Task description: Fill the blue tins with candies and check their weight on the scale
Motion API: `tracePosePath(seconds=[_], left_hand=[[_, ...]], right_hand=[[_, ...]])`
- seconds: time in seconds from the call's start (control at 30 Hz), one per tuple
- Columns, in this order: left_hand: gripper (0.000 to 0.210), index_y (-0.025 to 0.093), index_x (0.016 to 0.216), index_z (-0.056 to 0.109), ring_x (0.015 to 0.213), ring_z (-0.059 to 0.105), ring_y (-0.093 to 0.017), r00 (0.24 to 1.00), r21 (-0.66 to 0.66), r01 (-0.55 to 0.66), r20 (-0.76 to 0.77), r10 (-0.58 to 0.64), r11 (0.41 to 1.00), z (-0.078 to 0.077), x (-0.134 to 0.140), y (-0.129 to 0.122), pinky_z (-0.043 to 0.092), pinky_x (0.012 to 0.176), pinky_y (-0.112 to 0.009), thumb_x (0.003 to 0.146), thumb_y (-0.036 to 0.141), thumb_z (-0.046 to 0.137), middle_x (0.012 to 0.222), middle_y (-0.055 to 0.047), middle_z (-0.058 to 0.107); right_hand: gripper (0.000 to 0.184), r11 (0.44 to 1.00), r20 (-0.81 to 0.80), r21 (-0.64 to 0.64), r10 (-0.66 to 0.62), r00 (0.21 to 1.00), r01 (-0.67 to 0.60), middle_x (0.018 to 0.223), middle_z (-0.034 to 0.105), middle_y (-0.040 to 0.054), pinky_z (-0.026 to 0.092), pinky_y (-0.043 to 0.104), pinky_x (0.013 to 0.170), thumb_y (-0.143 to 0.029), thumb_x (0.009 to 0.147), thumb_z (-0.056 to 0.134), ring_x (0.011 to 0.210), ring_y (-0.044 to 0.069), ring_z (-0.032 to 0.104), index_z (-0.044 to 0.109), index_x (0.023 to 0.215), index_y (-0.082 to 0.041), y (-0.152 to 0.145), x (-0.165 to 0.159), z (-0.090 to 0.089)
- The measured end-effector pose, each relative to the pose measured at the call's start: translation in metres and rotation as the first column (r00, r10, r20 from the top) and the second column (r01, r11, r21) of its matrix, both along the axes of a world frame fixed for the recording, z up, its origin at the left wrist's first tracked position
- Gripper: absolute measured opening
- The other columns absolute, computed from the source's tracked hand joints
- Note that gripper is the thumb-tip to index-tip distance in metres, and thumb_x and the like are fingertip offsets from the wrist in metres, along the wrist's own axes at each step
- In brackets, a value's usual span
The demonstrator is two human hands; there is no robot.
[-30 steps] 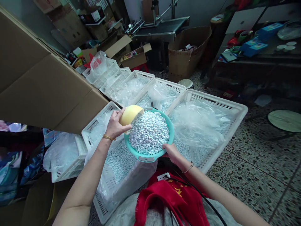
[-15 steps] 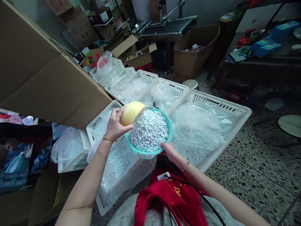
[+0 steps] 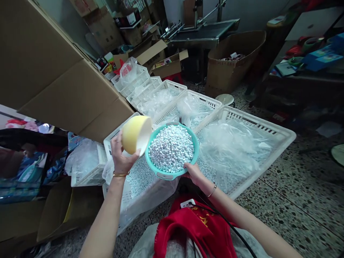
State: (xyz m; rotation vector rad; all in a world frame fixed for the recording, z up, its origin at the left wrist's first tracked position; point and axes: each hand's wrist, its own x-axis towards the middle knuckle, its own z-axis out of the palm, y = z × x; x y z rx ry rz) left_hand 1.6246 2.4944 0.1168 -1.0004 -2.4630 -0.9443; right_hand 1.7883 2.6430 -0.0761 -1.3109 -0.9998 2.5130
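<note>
My left hand [image 3: 122, 154] grips a yellow bowl [image 3: 131, 134] with a white inside, tipped on its side so that its mouth faces right. No beads show in the part of the bowl I can see. Just right of it, my right hand [image 3: 192, 171] holds the rim of a turquoise basin [image 3: 195, 148], thumb on top and fingers hidden underneath. Small pale beads [image 3: 172, 148] are heaped in the basin. Below the bowl, a plastic-lined white crate [image 3: 122, 213] holds more of the same pale pieces [image 3: 141, 175].
White crates [image 3: 279, 134] with plastic bags and pale pieces run in a row toward the back. A large cardboard box [image 3: 67, 86] leans in at left. A round stool [image 3: 225, 99] and a deep carton [image 3: 225, 71] stand behind. A black cable [image 3: 228, 224] crosses my lap.
My left hand has drawn the yellow bowl left, away from above the basin, and its white inside now shows. My right hand keeps its hold on the basin. The view has shifted slightly.
</note>
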Motion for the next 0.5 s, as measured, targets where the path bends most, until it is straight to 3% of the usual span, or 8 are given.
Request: tracePosePath(seconds=[0.07, 0.13, 0.2, 0.27, 0.37, 0.43, 0.5], left_hand=[[0.079, 0.027, 0.141, 0.041, 0.127, 0.047, -0.028, 0.971, 0.204, -0.206, 0.163, 0.174, 0.957, -0.023, -0.005, -0.028, 0.053, 0.091, -0.035, 0.069, 0.044, 0.07, 0.139, -0.007, 0.045], [0.069, 0.025, 0.14, 0.04, 0.121, 0.053, -0.026, 0.86, 0.278, -0.449, 0.393, 0.326, 0.849, -0.052, -0.009, -0.058, 0.053, 0.089, -0.034, 0.077, 0.045, 0.06, 0.135, -0.007, 0.051], [0.064, 0.021, 0.138, 0.04, 0.119, 0.055, -0.027, 0.667, 0.138, -0.645, 0.581, 0.466, 0.752, -0.081, -0.01, -0.085, 0.053, 0.088, -0.035, 0.08, 0.046, 0.055, 0.133, -0.009, 0.053], [0.066, 0.016, 0.133, 0.043, 0.125, 0.051, -0.029, 0.524, -0.026, -0.71, 0.648, 0.553, 0.704, -0.107, -0.005, -0.101, 0.05, 0.092, -0.036, 0.077, 0.047, 0.061, 0.135, -0.014, 0.052], [0.06, 0.015, 0.114, 0.055, 0.122, 0.053, -0.03, 0.503, -0.083, -0.647, 0.7, 0.507, 0.758, -0.137, 0.012, -0.103, 0.048, 0.093, -0.036, 0.072, 0.056, 0.066, 0.125, -0.017, 0.059], [0.057, 0.017, 0.098, 0.059, 0.1, 0.064, -0.027, 0.503, -0.074, -0.545, 0.768, 0.396, 0.835, -0.152, 0.027, -0.09, 0.052, 0.08, -0.035, 0.073, 0.068, 0.058, 0.104, -0.013, 0.067], [0.06, 0.018, 0.084, 0.058, 0.077, 0.064, -0.023, 0.496, -0.038, -0.421, 0.827, 0.265, 0.906, -0.164, 0.042, -0.072, 0.051, 0.066, -0.032, 0.072, 0.076, 0.051, 0.082, -0.007, 0.066]], right_hand=[[0.043, 1.0, 0.025, -0.031, 0.005, 1.0, -0.004, 0.083, 0.058, -0.0009, 0.053, 0.025, 0.048, -0.015, 0.055, 0.056, 0.063, 0.014, 0.057, 0.046, 0.096, -0.024, 0.001, 0.0, 0.0], [0.045, 0.999, 0.04, -0.047, 0.015, 0.999, -0.013, 0.081, 0.058, -0.0016, 0.051, 0.023, 0.048, -0.013, 0.054, 0.056, 0.061, 0.013, 0.056, 0.045, 0.097, -0.023, 0.001, 0.001, -0.002], [0.045, 0.998, 0.058, -0.054, 0.025, 0.998, -0.022, 0.076, 0.057, -0.0029, 0.051, 0.022, 0.047, -0.012, 0.055, 0.057, 0.059, 0.012, 0.055, 0.045, 0.097, -0.023, 0.002, 0.001, -0.004], [0.043, 0.998, 0.065, -0.054, 0.034, 0.997, -0.031, 0.072, 0.055, -0.0043, 0.051, 0.022, 0.048, -0.012, 0.056, 0.057, 0.057, 0.011, 0.053, 0.045, 0.095, -0.023, 0.003, 0.001, -0.005], [0.038, 0.998, 0.055, -0.042, 0.057, 0.997, -0.055, 0.069, 0.055, -0.0056, 0.053, 0.023, 0.051, -0.012, 0.059, 0.057, 0.055, 0.011, 0.052, 0.045, 0.093, -0.024, 0.004, 0.002, -0.004], [0.035, 0.996, 0.052, -0.025, 0.086, 0.995, -0.085, 0.068, 0.055, -0.0057, 0.054, 0.025, 0.052, -0.013, 0.061, 0.058, 0.055, 0.011, 0.054, 0.046, 0.092, -0.024, 0.003, 0.005, 0.0], [0.034, 0.991, 0.056, -0.011, 0.137, 0.989, -0.137, 0.067, 0.058, -0.0044, 0.055, 0.027, 0.053, -0.016, 0.063, 0.062, 0.055, 0.013, 0.057, 0.047, 0.093, -0.023, 0.003, 0.012, 0.003]])
